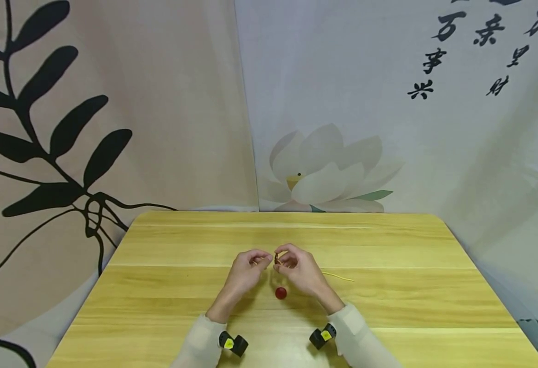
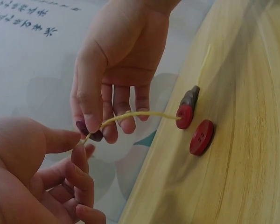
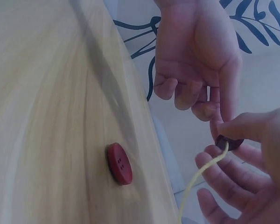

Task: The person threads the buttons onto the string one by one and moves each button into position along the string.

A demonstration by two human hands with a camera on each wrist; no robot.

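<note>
My right hand (image 1: 302,270) pinches a dark button (image 3: 232,143) on edge between thumb and fingers, above the table. A yellow string (image 2: 147,113) runs through this button. On the button's other side, my left hand (image 1: 245,270) pinches the string close to it with thumb and index finger. From there the string leads down to a threaded red button (image 2: 184,116) on the table, with several dark buttons (image 2: 190,97) behind it on the same string. A loose red four-hole button (image 1: 281,293) lies between my forearms, apart from the string.
The wooden table (image 1: 158,306) has rounded far corners. The string's yellow tail (image 1: 340,277) lies to the right of my right hand. Behind the table hang cloths (image 1: 181,102) printed with leaves, a flower and writing. Each wrist wears a black camera (image 1: 234,343).
</note>
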